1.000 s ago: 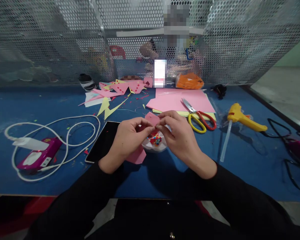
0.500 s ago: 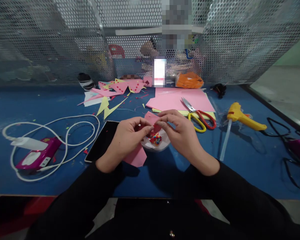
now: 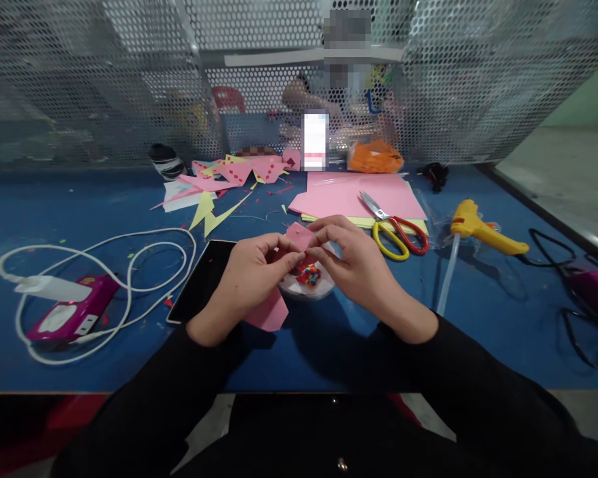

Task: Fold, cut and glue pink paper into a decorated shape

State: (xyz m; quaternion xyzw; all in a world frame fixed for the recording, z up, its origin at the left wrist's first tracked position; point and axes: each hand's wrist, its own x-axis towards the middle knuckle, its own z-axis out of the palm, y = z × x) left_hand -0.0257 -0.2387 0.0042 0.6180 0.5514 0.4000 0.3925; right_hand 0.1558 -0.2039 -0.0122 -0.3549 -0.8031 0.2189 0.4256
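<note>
My left hand [image 3: 259, 272] is closed, its thumb and fingertips pinched together. A pink paper piece [image 3: 270, 312] sticks out below its palm, and another pink bit [image 3: 298, 234] shows beyond the fingertips. Right against it, my right hand [image 3: 353, 262] pinches with thumb and forefinger; what lies between them is too small to make out. Just under both hands is a small clear bowl [image 3: 306, 293] holding red, yellow and blue beads [image 3: 309, 273]. The fingers hide part of the bowl.
Scissors [image 3: 391, 229] lie over pink sheets [image 3: 363, 192]. A yellow glue gun [image 3: 488, 229] rests at right. On the left are a dark tablet-like device [image 3: 199, 282], a white cable [image 3: 129, 289] and a purple power strip [image 3: 74, 312]. Paper scraps [image 3: 239, 171] lie behind; a lit phone [image 3: 315, 139] stands against the mesh.
The view has shifted slightly. Both hands stay pinched together over the bowl, with only a slight shift of the fingers. Behind the mesh, another person's arm has moved.
</note>
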